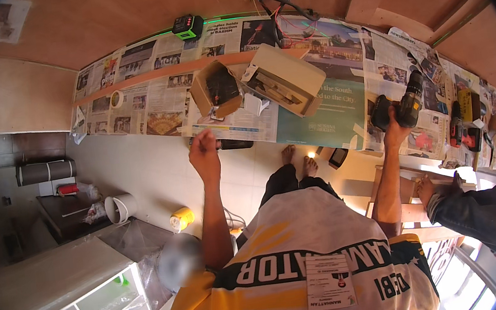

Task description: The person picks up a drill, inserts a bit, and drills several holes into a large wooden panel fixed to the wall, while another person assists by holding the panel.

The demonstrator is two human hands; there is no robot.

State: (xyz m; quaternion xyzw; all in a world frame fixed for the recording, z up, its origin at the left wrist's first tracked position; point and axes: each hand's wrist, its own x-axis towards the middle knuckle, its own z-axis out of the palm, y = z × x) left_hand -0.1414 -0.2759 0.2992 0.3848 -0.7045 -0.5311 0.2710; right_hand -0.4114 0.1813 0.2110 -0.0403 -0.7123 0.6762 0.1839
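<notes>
My right hand [396, 132] grips a black cordless drill [410, 101] over the newspaper-covered surface. Its chuck points away from me, and the battery end sits left of the grip. My left hand [205, 156] is raised at the near edge of the surface with its fingers curled together. Beside those fingers shows a dark cylindrical object [235, 144]; whether they hold it I cannot tell. Beyond the left hand stands an open cardboard box [223, 103] with dark contents. A larger tan box [289, 75] lies tilted next to it.
Newspaper [169, 118] covers the long surface. A laser level [187, 27] glows green at the back, near loose cables [279, 8]. A red-and-black drill [467, 138] lies at right. Another person's leg [471, 208] is at right. A yellow container [182, 219] stands on the floor.
</notes>
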